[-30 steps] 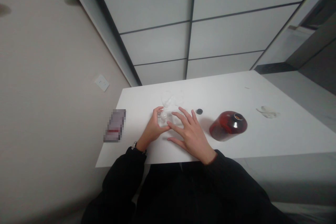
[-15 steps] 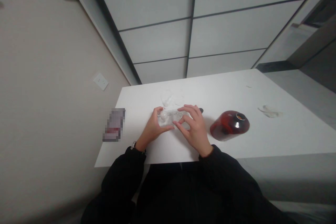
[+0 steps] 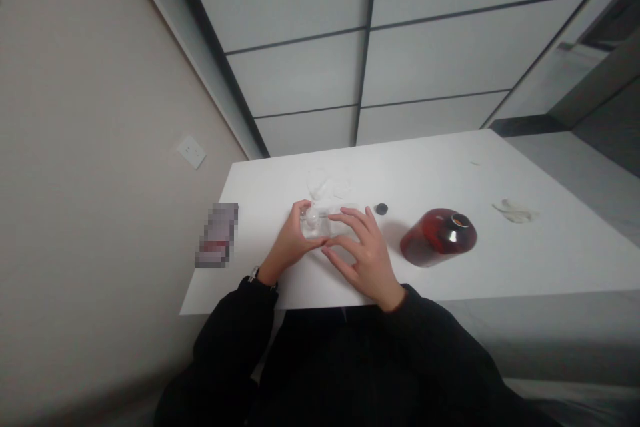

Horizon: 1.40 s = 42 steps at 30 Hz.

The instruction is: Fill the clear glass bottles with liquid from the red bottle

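My left hand (image 3: 291,241) grips the left end of a clear plastic piece (image 3: 320,229), thumb along the near side and fingers at the far side. A round, whitish, see-through part (image 3: 313,217) shows at that end. Over the right end is my right hand (image 3: 367,253), its fingers spread and slightly bent. Its fingertips are close to the plastic and to my left thumb; whether they touch is unclear. Nothing shows between them. A dark round cap (image 3: 382,209) lies just beyond my right hand. To the right stands a dark red bottle (image 3: 437,238) with an uncovered mouth.
Thin clear plastic (image 3: 327,185) lies on the white table (image 3: 420,167) beyond my hands. A crumpled translucent strip (image 3: 515,211) is at the right, with a small scrap (image 3: 475,163) farther back. A blurred-out item (image 3: 218,237) sits at the left edge, beside the wall.
My right hand's pinched fingers have spread apart, and the hand has shifted slightly down. The dark cap, partly covered before, now shows whole. My left hand keeps its hold.
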Each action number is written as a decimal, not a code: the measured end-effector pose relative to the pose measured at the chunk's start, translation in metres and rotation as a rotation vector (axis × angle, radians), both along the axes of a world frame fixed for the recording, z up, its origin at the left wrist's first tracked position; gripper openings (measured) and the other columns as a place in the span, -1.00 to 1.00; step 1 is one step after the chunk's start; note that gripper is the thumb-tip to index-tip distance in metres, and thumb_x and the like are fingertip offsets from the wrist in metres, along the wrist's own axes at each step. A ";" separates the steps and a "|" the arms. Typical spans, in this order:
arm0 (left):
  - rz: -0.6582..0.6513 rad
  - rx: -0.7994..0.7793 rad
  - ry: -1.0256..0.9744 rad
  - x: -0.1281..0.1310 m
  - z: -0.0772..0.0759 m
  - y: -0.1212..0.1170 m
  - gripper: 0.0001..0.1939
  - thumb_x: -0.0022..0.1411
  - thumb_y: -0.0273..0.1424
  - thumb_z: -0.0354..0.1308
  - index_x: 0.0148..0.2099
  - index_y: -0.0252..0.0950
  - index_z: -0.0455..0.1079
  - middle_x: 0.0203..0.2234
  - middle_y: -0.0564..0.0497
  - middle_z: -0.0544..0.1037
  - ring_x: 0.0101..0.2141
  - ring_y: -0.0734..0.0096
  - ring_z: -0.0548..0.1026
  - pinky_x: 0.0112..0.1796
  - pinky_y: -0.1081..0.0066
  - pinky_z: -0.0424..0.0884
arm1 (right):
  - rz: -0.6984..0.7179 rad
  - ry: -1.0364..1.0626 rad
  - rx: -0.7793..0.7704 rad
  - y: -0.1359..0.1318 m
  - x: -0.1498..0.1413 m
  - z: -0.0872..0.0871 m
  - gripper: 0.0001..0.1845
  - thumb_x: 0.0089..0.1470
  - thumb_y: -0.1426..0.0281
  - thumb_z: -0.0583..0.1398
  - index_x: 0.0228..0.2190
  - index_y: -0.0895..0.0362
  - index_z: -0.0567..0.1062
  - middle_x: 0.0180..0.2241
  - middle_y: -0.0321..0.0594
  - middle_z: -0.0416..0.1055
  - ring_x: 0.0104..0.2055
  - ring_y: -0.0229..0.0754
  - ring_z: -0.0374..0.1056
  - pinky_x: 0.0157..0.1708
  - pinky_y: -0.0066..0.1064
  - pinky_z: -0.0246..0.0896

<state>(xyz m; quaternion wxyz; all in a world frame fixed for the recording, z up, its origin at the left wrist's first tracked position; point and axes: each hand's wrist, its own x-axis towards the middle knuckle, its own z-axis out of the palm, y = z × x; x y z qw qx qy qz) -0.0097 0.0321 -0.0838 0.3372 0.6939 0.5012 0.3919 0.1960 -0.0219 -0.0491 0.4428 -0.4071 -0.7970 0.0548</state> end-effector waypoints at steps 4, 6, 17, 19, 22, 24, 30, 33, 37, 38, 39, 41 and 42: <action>0.012 -0.010 -0.006 0.001 0.000 0.001 -0.09 -0.10 -0.14 0.57 0.20 -0.23 0.19 0.13 -0.19 0.40 0.17 -0.09 0.40 0.24 -0.05 0.26 | -0.066 -0.068 -0.009 0.005 0.000 -0.002 -0.76 0.31 0.24 0.22 -0.06 0.05 0.59 0.20 -0.02 0.46 0.31 0.13 0.28 0.37 0.25 0.07; 0.013 -0.004 0.009 0.001 0.002 0.000 -0.09 -0.10 -0.14 0.57 0.19 -0.24 0.19 0.12 -0.19 0.40 0.17 -0.09 0.39 0.24 -0.06 0.26 | -0.071 -0.161 -0.013 0.008 -0.001 -0.004 -0.58 0.29 0.18 0.24 0.10 0.10 0.52 0.30 0.06 0.36 0.37 0.22 0.20 0.35 0.33 0.05; 0.012 0.006 0.010 0.000 -0.001 0.001 -0.12 -0.08 -0.15 0.56 0.19 -0.22 0.20 0.12 -0.18 0.41 0.16 -0.09 0.41 0.23 -0.07 0.28 | -0.050 -0.165 -0.003 0.009 -0.001 -0.002 -0.64 0.32 0.20 0.21 0.07 0.04 0.55 0.26 0.00 0.41 0.36 0.16 0.21 0.38 0.31 0.01; 0.018 -0.006 0.001 0.000 0.000 0.001 -0.11 -0.10 -0.16 0.58 0.18 -0.22 0.22 0.12 -0.19 0.41 0.15 -0.10 0.41 0.23 -0.09 0.27 | -0.076 -0.254 -0.031 0.014 -0.005 -0.004 -0.43 0.29 0.11 0.23 0.21 0.13 0.44 0.36 0.12 0.26 0.44 0.27 0.08 0.37 0.38 -0.02; 0.019 -0.008 0.001 0.001 0.001 0.001 -0.13 -0.09 -0.19 0.57 0.18 -0.23 0.22 0.12 -0.19 0.41 0.16 -0.10 0.41 0.23 -0.09 0.27 | -0.072 -0.310 -0.020 0.016 -0.008 -0.005 -0.38 0.27 0.09 0.25 0.22 0.18 0.43 0.41 0.17 0.18 0.48 0.32 -0.02 0.37 0.43 -0.08; 0.018 -0.003 0.007 0.002 0.002 0.000 -0.16 -0.06 -0.20 0.54 0.19 -0.24 0.22 0.11 -0.19 0.42 0.15 -0.09 0.41 0.22 -0.07 0.29 | -0.035 -0.266 0.004 0.012 -0.006 -0.002 -0.55 0.29 0.14 0.24 0.10 0.10 0.53 0.38 0.06 0.25 0.47 0.26 0.01 0.38 0.40 -0.10; 0.017 0.003 0.004 0.002 0.000 0.000 -0.15 -0.05 -0.18 0.55 0.19 -0.23 0.21 0.12 -0.20 0.42 0.15 -0.06 0.41 0.23 -0.03 0.28 | -0.042 -0.060 0.020 0.005 0.001 0.002 -0.80 0.33 0.27 0.19 -0.26 0.01 0.62 0.17 -0.11 0.49 0.34 0.09 0.25 0.40 0.26 -0.03; 0.015 -0.011 0.001 0.001 0.000 0.001 -0.12 -0.09 -0.16 0.57 0.19 -0.23 0.22 0.13 -0.20 0.42 0.16 -0.09 0.41 0.23 -0.05 0.27 | -0.090 -0.161 -0.017 0.010 -0.002 -0.002 -0.61 0.31 0.19 0.21 0.08 0.09 0.54 0.31 0.07 0.33 0.40 0.23 0.14 0.36 0.36 -0.01; 0.017 -0.017 0.012 0.001 0.002 0.000 -0.14 -0.06 -0.18 0.55 0.19 -0.25 0.22 0.14 -0.21 0.42 0.17 -0.09 0.40 0.23 -0.05 0.27 | -0.028 -0.190 -0.015 0.013 -0.005 -0.002 -0.59 0.27 0.17 0.26 0.05 0.12 0.55 0.36 0.09 0.27 0.45 0.29 0.05 0.36 0.41 -0.04; 0.012 -0.012 0.016 0.001 0.003 0.000 -0.17 -0.04 -0.19 0.54 0.19 -0.25 0.22 0.14 -0.21 0.42 0.17 -0.08 0.41 0.23 -0.04 0.28 | -0.003 -0.147 -0.007 0.012 -0.005 -0.002 -0.71 0.28 0.20 0.26 -0.07 0.08 0.60 0.33 0.03 0.33 0.44 0.24 0.08 0.38 0.38 -0.05; 0.005 -0.005 0.020 0.001 0.003 0.000 -0.18 -0.02 -0.18 0.52 0.19 -0.25 0.22 0.14 -0.21 0.42 0.16 -0.07 0.41 0.22 -0.04 0.29 | 0.013 -0.099 0.001 0.011 -0.004 -0.001 -0.81 0.30 0.23 0.24 -0.20 0.05 0.62 0.29 -0.04 0.39 0.42 0.19 0.12 0.39 0.35 -0.07; -0.006 0.007 0.026 0.000 0.003 0.000 -0.19 -0.01 -0.16 0.52 0.19 -0.24 0.22 0.13 -0.21 0.43 0.16 -0.07 0.42 0.22 -0.03 0.30 | 0.006 -0.030 0.007 0.010 -0.002 -0.001 -0.81 0.31 0.28 0.22 -0.31 0.02 0.60 0.21 -0.11 0.46 0.38 0.12 0.20 0.41 0.31 -0.08; -0.007 0.009 0.028 0.000 0.002 0.001 -0.17 -0.02 -0.15 0.53 0.19 -0.24 0.22 0.13 -0.21 0.43 0.16 -0.08 0.42 0.22 -0.03 0.30 | -0.016 -0.025 0.006 0.011 -0.002 -0.002 -0.83 0.31 0.27 0.22 -0.26 0.02 0.61 0.21 -0.09 0.45 0.38 0.13 0.20 0.41 0.31 -0.08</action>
